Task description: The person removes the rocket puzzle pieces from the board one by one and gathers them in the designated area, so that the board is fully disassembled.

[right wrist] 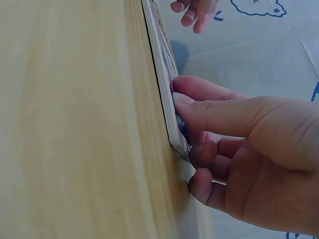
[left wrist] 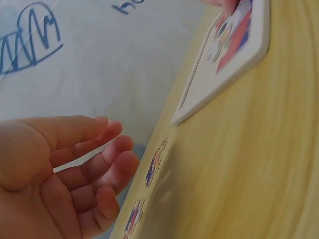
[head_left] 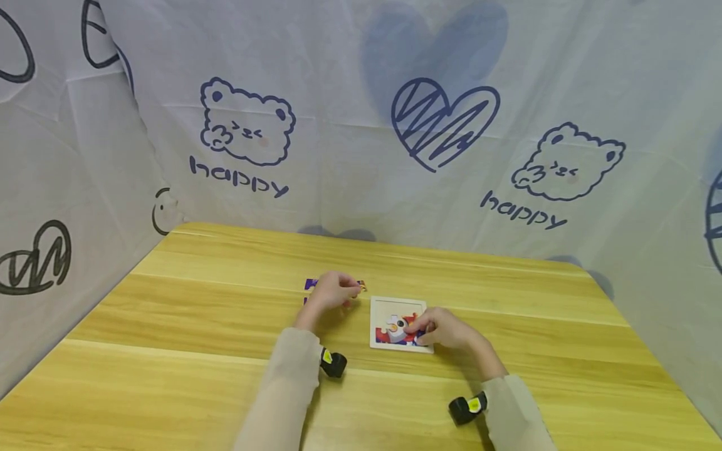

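A square jigsaw tray [head_left: 374, 319] with a pale rim lies on the table, its lower part filled with picture pieces [head_left: 397, 335] in red, white and purple. From the right, my right hand [head_left: 448, 329] reaches over the tray, thumb and index fingertips touching the pieces near its right edge. To the left of the tray, my left hand [head_left: 333, 293] hovers over loose jigsaw pieces [head_left: 311, 284], partly covering them. The left wrist view shows its fingers loosely curved with nothing between them, and two loose pieces [left wrist: 156, 163] on the table beyond the fingertips.
The wooden table [head_left: 225, 376] has light yellow grain. A white cloth [head_left: 338, 125] printed with bears, hearts and lettering hangs behind it and along the sides. Each wrist wears a black camera [head_left: 334, 363].
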Tool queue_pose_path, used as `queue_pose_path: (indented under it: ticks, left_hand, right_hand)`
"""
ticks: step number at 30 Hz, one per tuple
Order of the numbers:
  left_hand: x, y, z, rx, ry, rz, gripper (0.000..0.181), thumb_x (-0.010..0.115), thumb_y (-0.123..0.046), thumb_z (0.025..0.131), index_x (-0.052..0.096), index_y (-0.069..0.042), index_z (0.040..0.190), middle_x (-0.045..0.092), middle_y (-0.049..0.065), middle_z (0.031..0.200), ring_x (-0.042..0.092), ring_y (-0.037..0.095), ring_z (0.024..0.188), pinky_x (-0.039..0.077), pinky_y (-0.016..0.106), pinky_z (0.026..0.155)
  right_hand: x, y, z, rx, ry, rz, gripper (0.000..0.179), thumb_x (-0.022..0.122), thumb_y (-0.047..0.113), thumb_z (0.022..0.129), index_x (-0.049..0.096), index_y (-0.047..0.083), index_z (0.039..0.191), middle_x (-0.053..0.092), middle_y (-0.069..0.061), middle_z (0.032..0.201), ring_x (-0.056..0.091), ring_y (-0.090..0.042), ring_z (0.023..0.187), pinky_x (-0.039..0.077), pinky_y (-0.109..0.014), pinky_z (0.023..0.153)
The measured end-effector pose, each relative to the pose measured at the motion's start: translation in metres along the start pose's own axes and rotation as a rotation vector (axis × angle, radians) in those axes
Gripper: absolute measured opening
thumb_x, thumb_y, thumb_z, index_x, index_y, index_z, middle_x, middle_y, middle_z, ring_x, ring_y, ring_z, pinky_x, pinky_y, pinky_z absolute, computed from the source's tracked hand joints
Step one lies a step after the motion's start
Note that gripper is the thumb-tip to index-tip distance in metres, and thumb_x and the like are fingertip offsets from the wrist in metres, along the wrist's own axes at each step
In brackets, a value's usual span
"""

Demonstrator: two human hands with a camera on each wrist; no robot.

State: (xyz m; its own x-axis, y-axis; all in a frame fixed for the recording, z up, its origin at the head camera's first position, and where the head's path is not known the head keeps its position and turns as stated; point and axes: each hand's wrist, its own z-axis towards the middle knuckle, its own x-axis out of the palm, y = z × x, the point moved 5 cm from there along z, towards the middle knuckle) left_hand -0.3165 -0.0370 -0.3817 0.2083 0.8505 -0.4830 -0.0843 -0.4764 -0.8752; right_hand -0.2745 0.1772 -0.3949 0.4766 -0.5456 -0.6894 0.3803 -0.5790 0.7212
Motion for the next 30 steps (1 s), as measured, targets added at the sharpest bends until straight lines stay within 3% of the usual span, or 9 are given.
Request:
queue_pose_path:
  ticks: [10,16,20,25,30]
  left_hand:
    - [0.03,-0.012,0.003,0.04,0.158,0.056,0.015,0.062,-0.012,0.084,0.067,-0.002,0.094,0.06,0.009,0.075,0.054,0.018,0.057,0.042,0.024,0.052]
    - [0.049,-0.018,0.003,0.079,0.253,0.107,0.02,0.067,-0.011,0.08,0.067,-0.003,0.098,0.061,0.006,0.084,0.054,0.017,0.062,0.043,0.024,0.057]
    - [0.056,-0.018,0.003,0.067,0.271,0.13,0.025,0.071,-0.009,0.075,0.068,-0.004,0.099,0.062,0.006,0.09,0.053,0.014,0.07,0.044,0.026,0.063]
    - [0.061,-0.015,0.006,0.029,0.257,0.18,0.03,0.076,-0.009,0.07,0.068,-0.007,0.099,0.062,0.005,0.098,0.05,0.014,0.072,0.043,0.027,0.067]
    - [0.065,-0.015,0.008,0.031,0.241,0.238,0.032,0.077,-0.01,0.067,0.069,-0.008,0.098,0.063,0.005,0.102,0.054,0.016,0.08,0.044,0.03,0.075]
  right_hand:
    - [0.0,-0.001,0.0,0.006,0.006,0.001,0.024,0.062,-0.002,0.079,0.065,-0.002,0.103,0.05,-0.005,0.083,0.039,-0.018,0.073,0.034,-0.027,0.063]
    - [0.001,0.0,0.0,-0.011,0.015,-0.013,0.024,0.061,-0.002,0.08,0.064,-0.003,0.104,0.051,-0.005,0.083,0.039,-0.019,0.073,0.033,-0.026,0.063]
    - [0.002,0.0,0.0,-0.016,0.017,-0.02,0.024,0.062,-0.002,0.08,0.065,-0.002,0.104,0.052,-0.004,0.082,0.039,-0.018,0.072,0.033,-0.026,0.062]
    - [0.001,-0.001,0.0,-0.02,0.016,-0.023,0.025,0.063,-0.001,0.08,0.065,-0.001,0.104,0.051,-0.004,0.08,0.039,-0.017,0.07,0.033,-0.026,0.061]
    - [0.001,0.0,0.0,-0.019,0.016,-0.017,0.025,0.063,-0.001,0.08,0.065,-0.001,0.104,0.051,-0.005,0.08,0.038,-0.017,0.07,0.033,-0.025,0.061]
